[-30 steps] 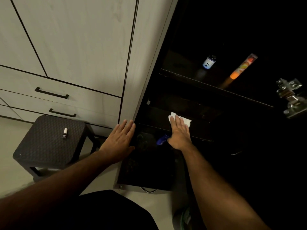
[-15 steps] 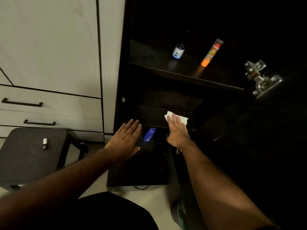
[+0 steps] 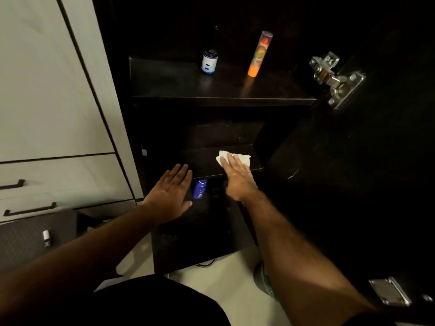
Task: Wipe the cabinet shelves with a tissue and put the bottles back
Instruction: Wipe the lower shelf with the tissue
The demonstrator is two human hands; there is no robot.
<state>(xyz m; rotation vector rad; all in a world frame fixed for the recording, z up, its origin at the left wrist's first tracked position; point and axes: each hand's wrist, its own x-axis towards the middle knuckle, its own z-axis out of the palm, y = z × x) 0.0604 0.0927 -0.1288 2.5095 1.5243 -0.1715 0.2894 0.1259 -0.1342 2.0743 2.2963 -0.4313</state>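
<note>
My right hand (image 3: 237, 178) lies flat with straight fingers on a white tissue (image 3: 242, 158), pressing it onto the dark middle shelf (image 3: 202, 161) of the open cabinet. My left hand (image 3: 170, 194) is spread flat, fingers straight, near the shelf's front edge at the left, holding nothing. A blue bottle (image 3: 200, 189) stands below the shelf, between my two hands. On the upper shelf (image 3: 179, 85) stand a small dark bottle with a white label (image 3: 209, 61) and a tall orange tube (image 3: 259, 54).
The open dark cabinet door (image 3: 376, 161) with a metal hinge (image 3: 334, 78) stands at the right. White drawers with black handles (image 3: 30, 210) are at the left. A dark stool (image 3: 28, 236) with a small bottle (image 3: 46, 238) on it stands at the lower left.
The view has swung left, so the cabinet now sits centred. My right hand with the tissue has slid to the right along the middle shelf. My left hand stays spread at the shelf's front.
</note>
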